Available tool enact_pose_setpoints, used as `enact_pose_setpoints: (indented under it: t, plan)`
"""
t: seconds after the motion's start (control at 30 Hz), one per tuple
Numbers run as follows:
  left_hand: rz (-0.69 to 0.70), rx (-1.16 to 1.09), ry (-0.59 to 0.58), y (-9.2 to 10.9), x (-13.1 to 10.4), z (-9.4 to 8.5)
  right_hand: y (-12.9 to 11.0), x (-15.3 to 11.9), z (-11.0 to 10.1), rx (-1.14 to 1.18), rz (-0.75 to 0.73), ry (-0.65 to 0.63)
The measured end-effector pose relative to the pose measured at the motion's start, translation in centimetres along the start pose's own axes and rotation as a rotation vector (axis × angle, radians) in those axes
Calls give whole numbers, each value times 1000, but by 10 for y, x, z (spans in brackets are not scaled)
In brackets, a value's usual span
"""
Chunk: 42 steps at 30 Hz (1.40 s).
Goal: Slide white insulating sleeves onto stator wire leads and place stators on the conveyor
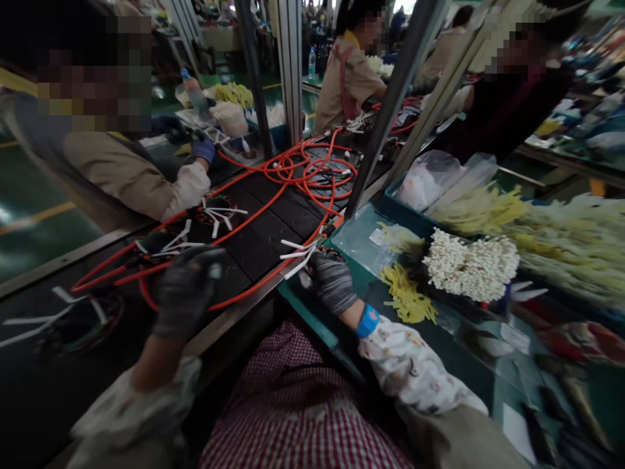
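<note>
My left hand (188, 286), in a dark grey glove, is blurred over the black conveyor. It is nearest to an orange cable (234, 299); I cannot make out whether its fingers hold anything. At the conveyor's edge, my right hand (336, 283) wears a striped grey glove and has its fingers curled at a wire harness (319, 240). White sleeves (297, 253) stick out to the left of those fingers. More white-sleeved wire ends (217, 215) and a coil of dark wires (83, 326) lie on the conveyor (263, 215).
Orange cable loops (312, 169) run along the conveyor. Metal posts (385, 111) rise at its edge. On my right are white sleeve pieces (471, 264), yellow strips (407, 293) and a green bin (403, 202). A co-worker's gloved hand (202, 151) works across the belt.
</note>
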<state>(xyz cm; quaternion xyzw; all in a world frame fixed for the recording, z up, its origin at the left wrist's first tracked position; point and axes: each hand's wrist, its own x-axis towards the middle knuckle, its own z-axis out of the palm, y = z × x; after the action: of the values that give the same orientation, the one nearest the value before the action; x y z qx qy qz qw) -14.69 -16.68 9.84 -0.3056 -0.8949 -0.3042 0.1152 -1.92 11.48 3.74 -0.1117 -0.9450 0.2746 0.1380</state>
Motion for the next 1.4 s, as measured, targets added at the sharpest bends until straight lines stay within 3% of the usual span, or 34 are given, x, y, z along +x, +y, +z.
enact_pose_setpoints:
  t: [0.1, 0.2, 0.3, 0.37, 0.4, 0.53, 0.6, 0.67, 0.87, 1.0, 1.13, 1.4]
  plan:
    - [60, -133, -174, 49, 46, 56, -21, 1, 18, -114, 66, -72]
    - [118, -192, -359, 80, 82, 103, -31, -3, 24, -164, 71, -147]
    - [109, -415, -533, 87, 99, 131, -15, -17, 5, -151, -26, -233]
    - [72, -606, -532, 86, 104, 143, 9, -23, -19, -53, -162, -235]
    - [57, -693, -525, 85, 106, 147, 22, -23, -31, 45, -241, -172]
    - [-63, -985, -492, 92, 112, 154, 69, -2, -66, 171, -182, 185]
    - [-129, -1086, -397, 99, 109, 151, 79, 5, -71, 229, -123, 291]
    - [-102, -1091, -309, 107, 99, 144, 77, 3, -69, 326, -98, 362]
    - [195, -662, -446, 118, 64, 131, 48, -45, -65, 615, -92, 321]
    - [335, -665, -607, 114, 73, 141, 54, -57, -71, 410, -172, 296]
    - [550, -620, -701, 110, 86, 145, 73, -60, -75, 294, -120, 294]
    - [688, -340, -392, 118, 74, 141, 63, -69, -68, 393, -158, 388]
